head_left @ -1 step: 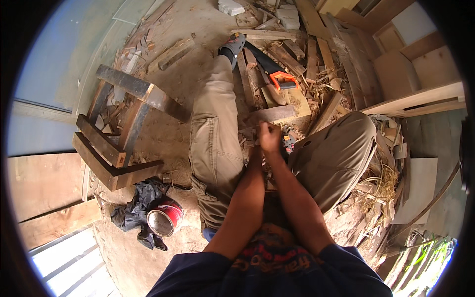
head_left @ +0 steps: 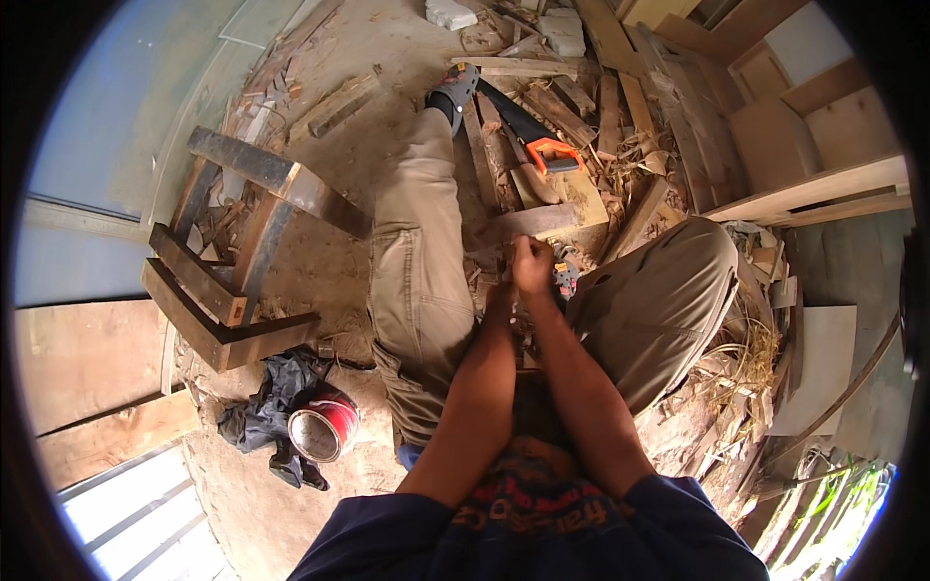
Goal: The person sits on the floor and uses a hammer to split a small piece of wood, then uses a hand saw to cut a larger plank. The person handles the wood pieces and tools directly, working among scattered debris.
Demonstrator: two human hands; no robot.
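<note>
Right hand (head_left: 533,266) shifted slightly rightward, nearer shoe (head_left: 565,278); right wrist (head_left: 537,300) moved along with it.

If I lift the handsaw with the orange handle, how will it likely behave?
The handsaw would likely bend somewhat, as its dark blade is long and narrow. Its bulky handle probably makes that end heavier. The blade might catch on adjacent wood scraps.

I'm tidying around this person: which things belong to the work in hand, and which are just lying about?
Likely in use: wood piece just beyond the right hand; orange-handled saw, perhaps: near, untouched.
Likely just lying about: red can; crumpled black sheet; white block.
Anything gripped is hidden.
</note>
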